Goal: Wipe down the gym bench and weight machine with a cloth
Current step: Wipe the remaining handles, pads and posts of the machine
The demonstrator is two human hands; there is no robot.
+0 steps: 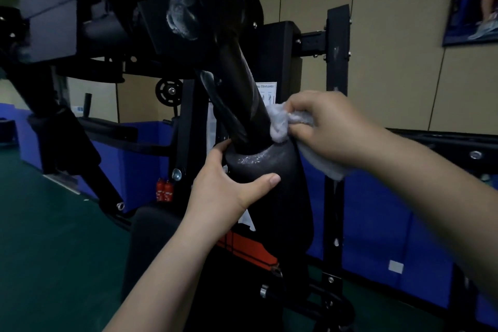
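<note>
A black weight machine fills the view, with a slanted black metal arm (237,89) running down into a black foam grip (272,167). My left hand (229,183) grips the top of that foam grip, thumb across its front. My right hand (331,129) holds a crumpled white cloth (280,122) and presses it against the arm just above the foam. Wet streaks show on the arm and on the black pad (188,5) higher up. The black bench seat (151,240) with an orange part (248,249) lies below my hands.
Black frame uprights (336,56) stand behind the arm, with a pulley wheel (169,91) at centre left. Blue mats (377,210) line the beige wall. Green floor (54,250) spreads to the left. Two small red bottles (164,190) stand by the frame.
</note>
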